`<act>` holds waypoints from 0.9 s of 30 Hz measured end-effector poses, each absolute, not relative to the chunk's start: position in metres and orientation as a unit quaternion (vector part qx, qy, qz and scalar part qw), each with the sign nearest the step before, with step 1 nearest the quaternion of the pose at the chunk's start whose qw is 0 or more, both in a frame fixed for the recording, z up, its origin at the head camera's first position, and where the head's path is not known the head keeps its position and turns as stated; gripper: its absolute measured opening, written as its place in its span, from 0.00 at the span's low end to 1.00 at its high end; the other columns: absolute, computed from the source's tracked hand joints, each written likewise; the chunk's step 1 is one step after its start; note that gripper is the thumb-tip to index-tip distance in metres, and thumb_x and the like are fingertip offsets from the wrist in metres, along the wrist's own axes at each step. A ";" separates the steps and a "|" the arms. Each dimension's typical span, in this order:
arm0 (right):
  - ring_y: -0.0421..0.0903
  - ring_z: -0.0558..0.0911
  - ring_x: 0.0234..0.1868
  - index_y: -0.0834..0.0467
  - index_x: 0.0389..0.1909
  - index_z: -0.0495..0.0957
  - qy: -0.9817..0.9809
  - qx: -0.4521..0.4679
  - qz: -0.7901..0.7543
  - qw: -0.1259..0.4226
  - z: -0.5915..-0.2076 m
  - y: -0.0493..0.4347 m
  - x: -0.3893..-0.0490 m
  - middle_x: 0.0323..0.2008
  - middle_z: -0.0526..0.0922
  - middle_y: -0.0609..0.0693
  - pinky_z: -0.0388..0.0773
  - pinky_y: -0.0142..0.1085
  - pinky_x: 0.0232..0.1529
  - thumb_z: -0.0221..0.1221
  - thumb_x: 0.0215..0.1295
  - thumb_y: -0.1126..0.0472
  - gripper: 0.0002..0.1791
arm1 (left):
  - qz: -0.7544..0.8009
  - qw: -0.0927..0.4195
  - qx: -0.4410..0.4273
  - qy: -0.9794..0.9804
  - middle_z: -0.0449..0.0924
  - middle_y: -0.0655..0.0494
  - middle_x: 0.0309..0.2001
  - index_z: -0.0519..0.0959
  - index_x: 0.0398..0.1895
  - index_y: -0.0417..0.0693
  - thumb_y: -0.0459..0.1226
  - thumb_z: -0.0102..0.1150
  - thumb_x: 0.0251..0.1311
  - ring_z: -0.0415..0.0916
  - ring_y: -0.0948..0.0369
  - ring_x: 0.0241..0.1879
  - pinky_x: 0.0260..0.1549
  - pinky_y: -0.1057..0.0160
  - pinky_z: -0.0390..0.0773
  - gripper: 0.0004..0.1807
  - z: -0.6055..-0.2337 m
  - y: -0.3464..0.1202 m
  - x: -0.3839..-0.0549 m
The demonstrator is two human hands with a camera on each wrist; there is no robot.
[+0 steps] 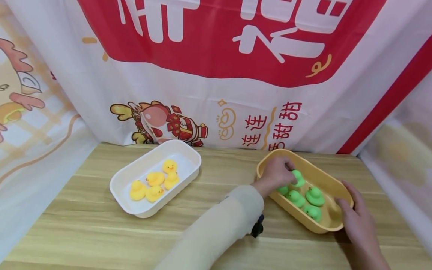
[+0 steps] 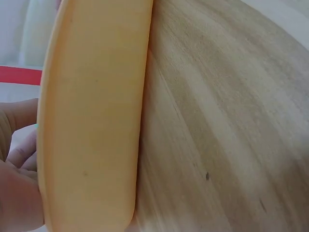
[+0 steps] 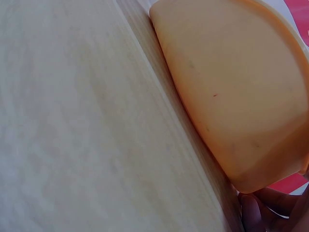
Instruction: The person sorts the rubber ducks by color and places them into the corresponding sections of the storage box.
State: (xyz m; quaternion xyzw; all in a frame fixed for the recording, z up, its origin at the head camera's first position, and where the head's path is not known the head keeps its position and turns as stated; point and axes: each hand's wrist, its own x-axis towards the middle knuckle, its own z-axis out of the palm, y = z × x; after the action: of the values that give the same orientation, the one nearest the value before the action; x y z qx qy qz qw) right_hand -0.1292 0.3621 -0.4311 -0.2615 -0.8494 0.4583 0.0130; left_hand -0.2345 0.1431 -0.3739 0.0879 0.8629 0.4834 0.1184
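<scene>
A yellow-orange plastic bin (image 1: 332, 221) stands on the right of the wooden table with several green toy ducks (image 1: 315, 196) inside. Reaching over its near side, my left hand (image 1: 275, 173) pinches one green duck (image 1: 298, 178) at the bin's far left end. Another duck is partly hidden under that wrist. My right hand (image 1: 360, 217) grips the right end of the bin, thumb over the rim and fingers outside. In the left wrist view the bin's outer wall (image 2: 94, 116) hides most of the left fingers. The right wrist view catches fingers (image 3: 251, 212) by the bin's lower corner.
On the left a white bin (image 1: 119, 180) holds several yellow toy ducks (image 1: 155, 179). A printed red and white cloth (image 1: 209, 86) hangs along the table's back edge, with more cloth at both sides. A small black object (image 1: 257, 226) shows beside the left sleeve.
</scene>
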 end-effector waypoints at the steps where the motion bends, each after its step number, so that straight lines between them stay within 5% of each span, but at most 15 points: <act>1: 0.60 0.61 0.78 0.28 0.86 0.46 -0.853 -0.259 0.453 0.014 -0.431 0.362 -0.129 0.87 0.54 0.54 0.64 0.35 0.67 0.43 0.84 0.38 0.35 | 0.477 0.118 0.089 0.866 0.81 0.64 0.30 0.86 0.32 0.51 0.27 0.81 0.49 0.73 0.68 0.33 0.35 0.71 0.77 0.13 -0.375 0.145 -0.235; 6: 0.64 0.57 0.81 0.30 0.87 0.46 -0.858 -0.249 0.449 0.020 -0.433 0.363 -0.127 0.87 0.53 0.56 0.56 0.48 0.80 0.43 0.85 0.39 0.35 | 0.444 0.115 0.092 0.884 0.80 0.65 0.30 0.85 0.29 0.52 0.29 0.82 0.49 0.74 0.68 0.32 0.33 0.71 0.77 0.13 -0.379 0.152 -0.235; 17: 0.58 0.61 0.78 0.28 0.86 0.49 -0.854 -0.257 0.452 0.033 -0.432 0.361 -0.129 0.86 0.56 0.53 0.61 0.29 0.69 0.45 0.84 0.40 0.34 | 0.350 0.117 0.072 0.926 0.79 0.70 0.31 0.83 0.26 0.61 0.34 0.76 0.55 0.74 0.68 0.32 0.31 0.66 0.75 0.11 -0.385 0.162 -0.234; 27: 0.60 0.60 0.80 0.28 0.86 0.48 -0.854 -0.255 0.452 0.030 -0.433 0.361 -0.129 0.87 0.55 0.53 0.62 0.37 0.75 0.45 0.84 0.40 0.34 | 0.339 0.111 0.089 0.930 0.86 0.73 0.40 0.90 0.39 0.65 0.46 0.85 0.53 0.79 0.71 0.40 0.41 0.69 0.81 0.13 -0.389 0.163 -0.238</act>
State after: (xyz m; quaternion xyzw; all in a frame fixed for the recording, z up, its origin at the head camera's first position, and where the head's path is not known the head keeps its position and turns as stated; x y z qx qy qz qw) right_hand -0.1287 0.3605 -0.4328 -0.2553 -0.8539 0.4525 0.0300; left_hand -0.2382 0.1631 -0.3892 0.0893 0.9299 0.3390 0.1115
